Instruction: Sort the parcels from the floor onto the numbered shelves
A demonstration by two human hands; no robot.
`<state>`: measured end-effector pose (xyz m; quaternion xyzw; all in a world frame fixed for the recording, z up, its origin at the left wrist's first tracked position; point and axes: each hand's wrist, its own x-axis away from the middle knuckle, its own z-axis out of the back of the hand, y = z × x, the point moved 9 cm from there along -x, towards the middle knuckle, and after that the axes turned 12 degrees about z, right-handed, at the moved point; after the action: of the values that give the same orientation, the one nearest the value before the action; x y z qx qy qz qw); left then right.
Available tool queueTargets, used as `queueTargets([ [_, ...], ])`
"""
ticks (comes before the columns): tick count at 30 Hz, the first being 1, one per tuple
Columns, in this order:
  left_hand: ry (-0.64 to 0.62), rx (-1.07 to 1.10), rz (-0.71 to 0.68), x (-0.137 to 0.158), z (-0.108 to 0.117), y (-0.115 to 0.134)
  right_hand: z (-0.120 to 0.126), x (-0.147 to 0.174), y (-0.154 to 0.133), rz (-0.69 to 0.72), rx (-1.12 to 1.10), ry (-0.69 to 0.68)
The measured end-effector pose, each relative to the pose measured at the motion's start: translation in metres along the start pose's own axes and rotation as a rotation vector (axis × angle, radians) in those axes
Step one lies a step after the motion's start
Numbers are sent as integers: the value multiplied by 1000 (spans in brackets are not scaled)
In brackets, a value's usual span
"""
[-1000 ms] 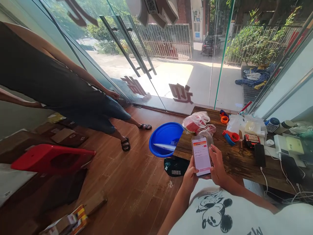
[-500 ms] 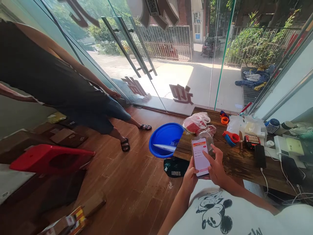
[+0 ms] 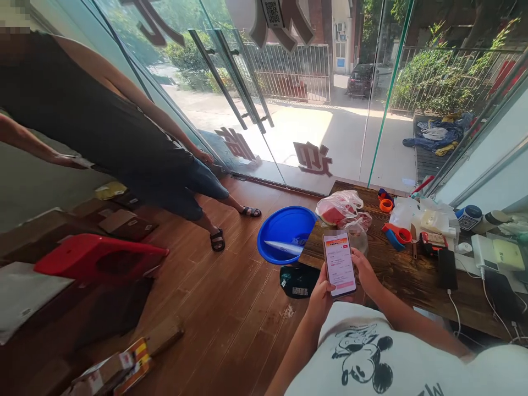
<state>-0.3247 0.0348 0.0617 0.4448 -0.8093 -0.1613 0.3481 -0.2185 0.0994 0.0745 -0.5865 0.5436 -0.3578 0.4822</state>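
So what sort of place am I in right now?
Likely a small shop or storefront office, though I can't be sure. It has glass doors with long metal handles, large characters on the glass, and cardboard boxes at the left.

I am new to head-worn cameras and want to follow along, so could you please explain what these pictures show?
Gladly. There is no machine here: one camera, worn on a person's head, takes every picture, looking forward and down at their two bare hands. The left hand holds a slim rectangular phone with a lit screen. The right hand is by the phone's right edge; whether it touches is hard to tell.

On the dark brown wooden table lie a translucent plastic bag with something pinkish-red inside and a black rectangular device with a white cable. Left of the table is a round blue plastic basin. Another person in a dark sleeveless top stands further left.
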Motion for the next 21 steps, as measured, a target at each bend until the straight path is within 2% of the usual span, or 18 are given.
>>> queueTargets([
  [2, 21, -11, -22, 4, 8, 5, -13, -12, 0, -60, -53, -24],
  [5, 40, -15, -54, 10, 19, 14, -32, -24, -3, -70, -45, -60],
  [13, 94, 60, -141, 34, 51, 34, -89, -27, 15, -66, 137, -58],
  [16, 148, 103, -187, 45, 62, 43, -113, -29, 28, -105, 10, -131],
  [21, 254, 213, -327, 60, 87, 64, -170, -44, 51, -295, -203, -337],
])
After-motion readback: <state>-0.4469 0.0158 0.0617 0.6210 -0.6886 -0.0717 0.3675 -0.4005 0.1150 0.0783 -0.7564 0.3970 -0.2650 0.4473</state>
